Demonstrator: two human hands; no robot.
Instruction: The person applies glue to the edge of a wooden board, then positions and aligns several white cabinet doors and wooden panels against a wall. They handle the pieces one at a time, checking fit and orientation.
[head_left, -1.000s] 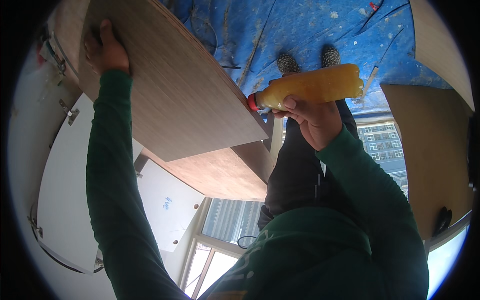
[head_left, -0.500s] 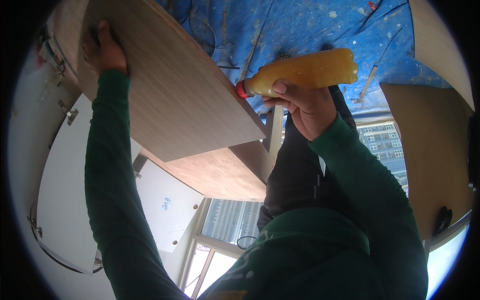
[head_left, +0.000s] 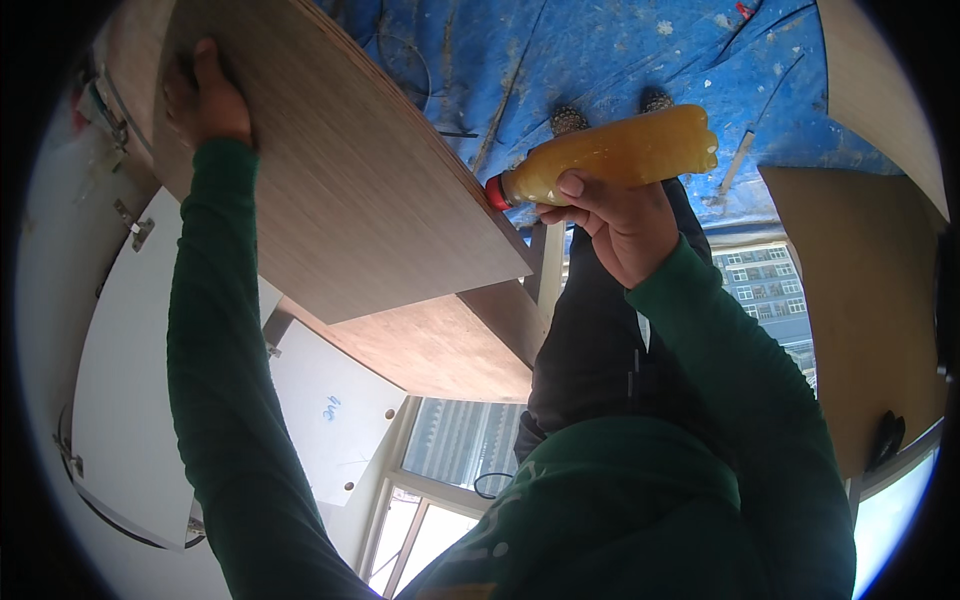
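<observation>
A clear plastic bottle (head_left: 620,150) of yellow-amber liquid lies nearly level in my right hand (head_left: 630,220), its red cap (head_left: 497,192) pointing left. The fingers wrap it from below, with the thumb along its near side. That cap is at the long right edge of a brown wood-grain panel (head_left: 350,180); whether it touches, I cannot tell. On the panel's far left part rests my left hand (head_left: 210,100), thumb stretched out and palm down, holding nothing. Its other fingertips are partly hard to see.
Below the panel shows a lighter wooden board (head_left: 430,340). White doors (head_left: 130,380) with metal hinges stand at the left. A stained blue sheet (head_left: 600,50) covers the floor beyond, with my feet on it. A large brown board (head_left: 850,300) stands at the right.
My right hand and the bottle have shifted slightly right and nearer to me, the cap moving along the panel's edge. The left hand stays almost where it was.
</observation>
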